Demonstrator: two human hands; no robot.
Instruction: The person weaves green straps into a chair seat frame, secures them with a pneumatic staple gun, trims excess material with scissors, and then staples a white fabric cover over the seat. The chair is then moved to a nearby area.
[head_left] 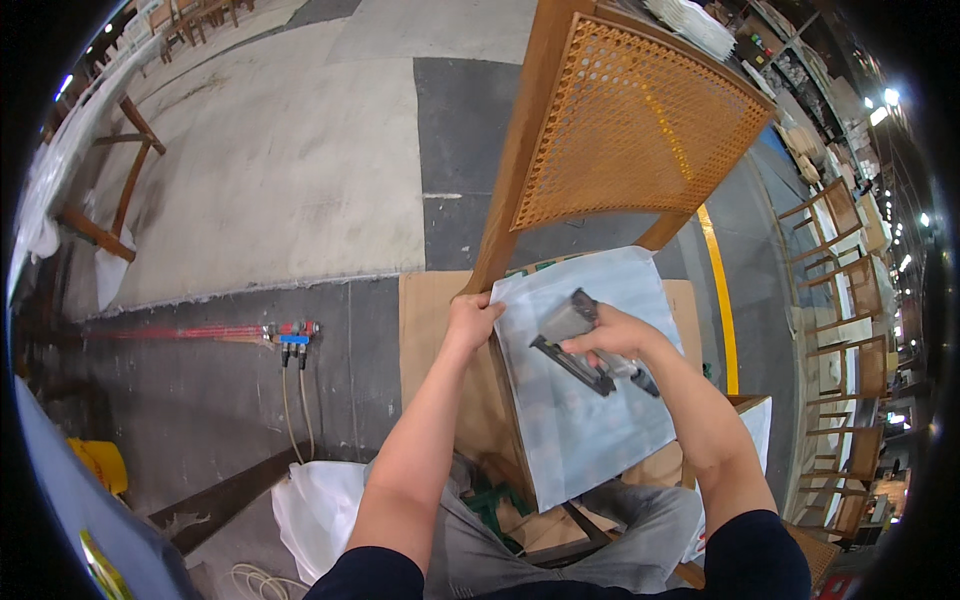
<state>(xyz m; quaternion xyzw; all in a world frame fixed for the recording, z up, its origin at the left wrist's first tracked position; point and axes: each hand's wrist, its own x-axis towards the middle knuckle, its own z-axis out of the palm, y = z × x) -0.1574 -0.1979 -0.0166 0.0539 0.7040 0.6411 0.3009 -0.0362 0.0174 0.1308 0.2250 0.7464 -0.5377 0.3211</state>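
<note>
Before me stands a wooden chair with a woven cane back (640,120). A whitish translucent sheet (570,440) lies over its seat. My left hand (474,320) is at the sheet's far left corner, thumb on the sheet and the other fingers closed at its edge. Wrapped around the grip of a grey and black staple gun (572,345), my right hand (618,335) is over the middle of the sheet. The staple gun is slightly blurred, and I cannot tell whether it touches the sheet.
Brown cardboard (425,340) lies under the chair. A blue air fitting with hoses (295,342) is on the floor to the left. White plastic wrapping (320,510) sits by my left leg. Several wooden chairs (860,370) line the right side, beyond a yellow floor line (718,300).
</note>
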